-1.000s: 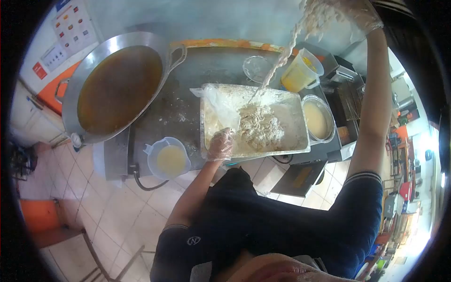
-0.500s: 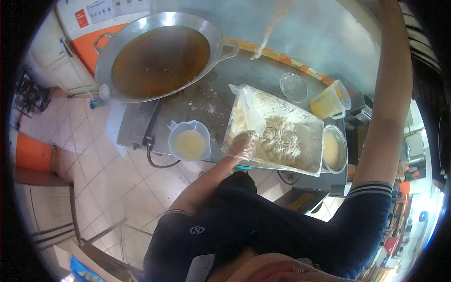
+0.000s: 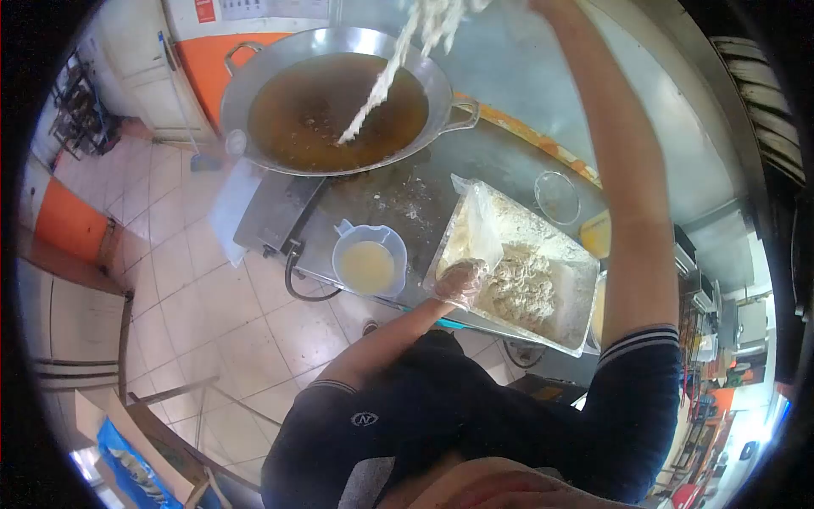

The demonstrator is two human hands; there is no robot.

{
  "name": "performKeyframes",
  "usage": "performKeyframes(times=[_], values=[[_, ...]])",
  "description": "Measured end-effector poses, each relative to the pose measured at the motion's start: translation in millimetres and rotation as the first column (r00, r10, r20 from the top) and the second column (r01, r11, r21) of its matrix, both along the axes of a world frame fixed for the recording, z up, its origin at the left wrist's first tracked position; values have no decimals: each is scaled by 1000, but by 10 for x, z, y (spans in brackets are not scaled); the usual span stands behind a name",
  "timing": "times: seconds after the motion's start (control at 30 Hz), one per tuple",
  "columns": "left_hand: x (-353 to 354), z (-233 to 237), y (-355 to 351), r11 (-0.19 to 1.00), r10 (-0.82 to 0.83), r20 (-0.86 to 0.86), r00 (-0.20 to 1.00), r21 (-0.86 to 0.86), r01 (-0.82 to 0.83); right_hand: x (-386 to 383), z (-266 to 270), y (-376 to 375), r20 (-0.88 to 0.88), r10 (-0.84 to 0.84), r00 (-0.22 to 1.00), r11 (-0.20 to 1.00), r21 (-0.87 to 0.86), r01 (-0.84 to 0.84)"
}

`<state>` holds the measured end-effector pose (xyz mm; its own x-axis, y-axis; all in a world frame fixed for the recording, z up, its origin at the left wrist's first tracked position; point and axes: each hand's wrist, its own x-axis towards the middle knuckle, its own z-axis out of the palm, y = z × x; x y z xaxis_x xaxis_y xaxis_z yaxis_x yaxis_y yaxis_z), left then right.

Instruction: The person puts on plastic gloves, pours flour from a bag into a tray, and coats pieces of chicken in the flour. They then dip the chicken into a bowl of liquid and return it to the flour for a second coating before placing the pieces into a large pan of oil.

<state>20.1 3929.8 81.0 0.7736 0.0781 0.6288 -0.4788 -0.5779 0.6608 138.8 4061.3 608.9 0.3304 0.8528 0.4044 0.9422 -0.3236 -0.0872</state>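
Observation:
My left hand [image 3: 463, 282], in a clear plastic glove, is at the near left corner of a metal tray [image 3: 585, 297]. Its fingers look curled, but what they hold is hidden. Clear plastic film [image 3: 483, 222] stands just beyond it. White flour and a floury clump [image 3: 527, 284] lie in the tray. My right arm [image 3: 619, 144] is raised, its hand cut off by the top edge. Long floury strips [image 3: 392, 72] hang from beside that wrist. Their lower end overlaps the dark oil in a wide pan [image 3: 348, 38] from this view.
A jug of pale batter [image 3: 369, 265] stands left of the tray. A clear round lid [image 3: 557, 198] and a yellowish container [image 3: 596, 235] are behind it. A hose [image 3: 297, 284] hangs at the counter's front edge. A cardboard box [image 3: 93, 416] is at lower left.
My right arm has swung left toward the pan, and floury strips have come into view above the oil. My left hand stays at the tray's corner. The whole view has shifted.

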Motion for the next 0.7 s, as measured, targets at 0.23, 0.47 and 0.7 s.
performKeyframes(times=[0.23, 0.47, 0.7], values=[[54, -148, -38, 1000, 15, -21, 1000, -6, -15, 509, -1510, 583, -175, 278, 944, 943, -137, -303], [29, -50, -31, 994, 61, 13, 998, 88, -62, 461, -2244, 488, -295, 94, 951, 916, -350, -199], [112, -254, -84, 1000, 5, -42, 999, -3, -5, 866, -2526, 379, 99, 69, 993, 834, -552, -3]])
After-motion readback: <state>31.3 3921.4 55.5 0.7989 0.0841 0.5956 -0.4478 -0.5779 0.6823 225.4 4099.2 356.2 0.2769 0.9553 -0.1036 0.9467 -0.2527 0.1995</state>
